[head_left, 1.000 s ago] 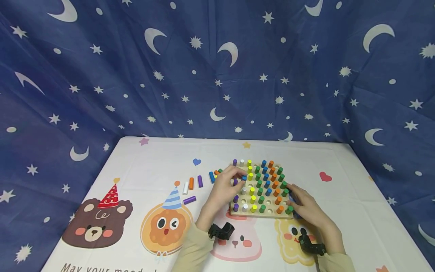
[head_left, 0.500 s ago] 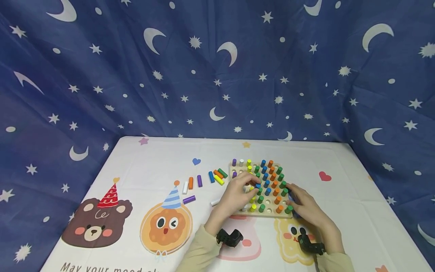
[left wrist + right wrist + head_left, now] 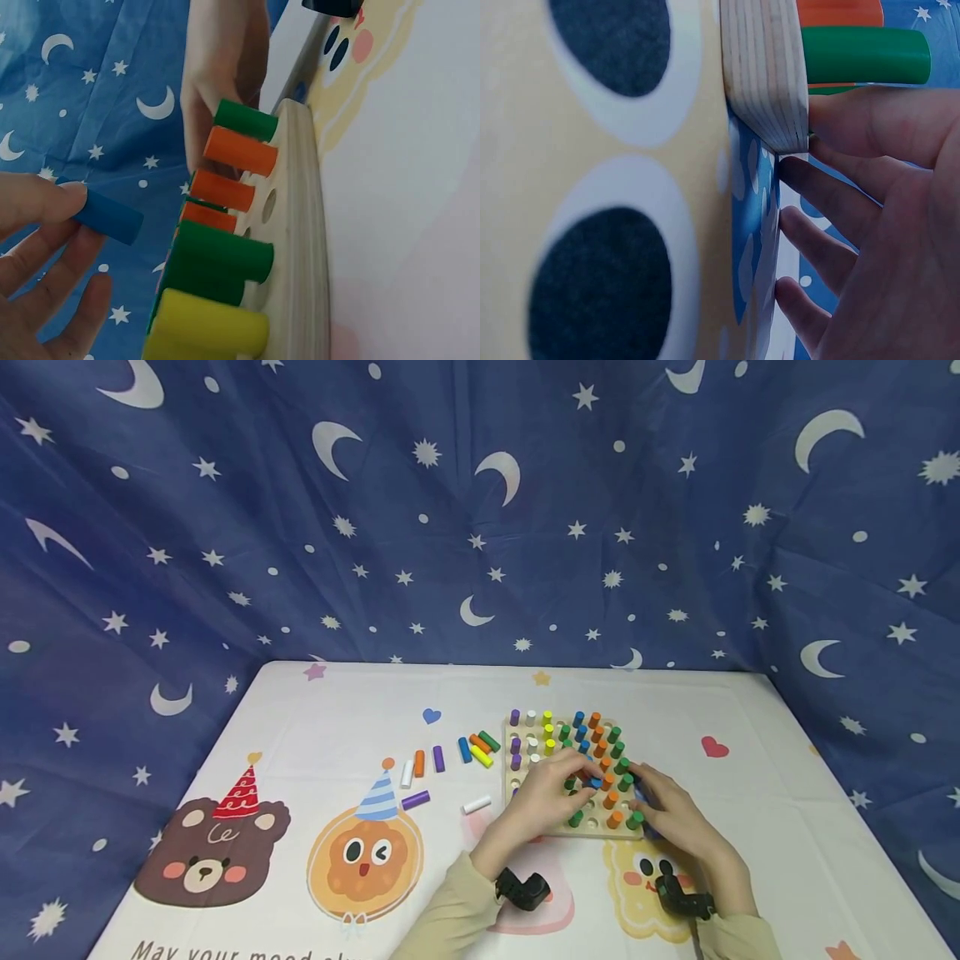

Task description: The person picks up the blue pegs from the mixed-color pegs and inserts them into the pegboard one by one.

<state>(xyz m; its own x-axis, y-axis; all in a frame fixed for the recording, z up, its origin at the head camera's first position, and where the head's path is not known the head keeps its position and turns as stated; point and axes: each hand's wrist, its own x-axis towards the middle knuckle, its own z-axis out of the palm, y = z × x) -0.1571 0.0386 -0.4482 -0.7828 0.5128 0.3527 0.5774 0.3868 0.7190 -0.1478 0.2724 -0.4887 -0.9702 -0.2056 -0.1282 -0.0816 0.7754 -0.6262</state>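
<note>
My left hand (image 3: 546,795) hovers over the wooden pegboard (image 3: 633,833), pinching a blue peg (image 3: 112,216) between thumb and fingers. In the left wrist view that peg slants, apart from the board's face. Upright pegs stand on the board in coloured columns: purple, white, yellow, green, blue and orange, with green again at the right. Part of the near left of the board is hidden behind my left hand. My right hand (image 3: 675,810) rests along the right side of the board; in the right wrist view its thumb touches the board's corner and the other fingers extend loosely.
Left of the board lie loose pegs: a white peg (image 3: 476,805), a purple peg (image 3: 416,799), an orange peg (image 3: 419,763) and several others. A white printed cloth (image 3: 787,793) covers the table. A blue star-patterned curtain (image 3: 480,568) hangs behind.
My left hand has moved right and slightly nearer across the board with the blue peg, uncovering the loose pegs and left columns. My right hand has stayed at the board's edge.
</note>
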